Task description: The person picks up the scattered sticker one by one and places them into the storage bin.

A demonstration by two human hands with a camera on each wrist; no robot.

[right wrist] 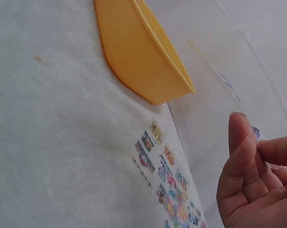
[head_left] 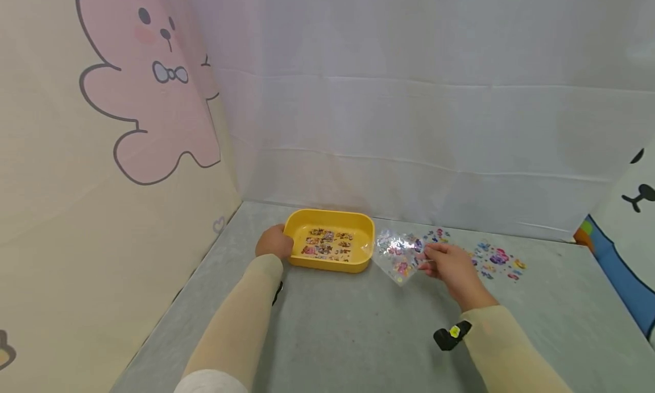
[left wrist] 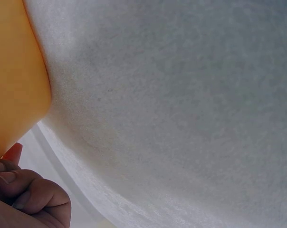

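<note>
At the far side of the table, my left hand (head_left: 274,242) grips the left end of a yellow plastic tray (head_left: 327,265). Its curled fingers (left wrist: 36,192) show against the tray's outer side in the left wrist view. Inside the tray lie several small colourful stickers (head_left: 327,245). Thumb and fingers of my right hand (head_left: 452,271) pinch the right edge of a clear sticker sheet (head_left: 396,253), held tilted just right of the tray. In the right wrist view this sheet is nearly see-through, with the tray's wall (right wrist: 138,52) beyond the fingers.
More colourful stickers (head_left: 498,257) lie spread on the grey tabletop (head_left: 353,336), behind and right of my right hand. A pale curtain (head_left: 409,125) rises at the table's back edge. Cartoon-printed cloth (head_left: 148,108) hangs along the left side.
</note>
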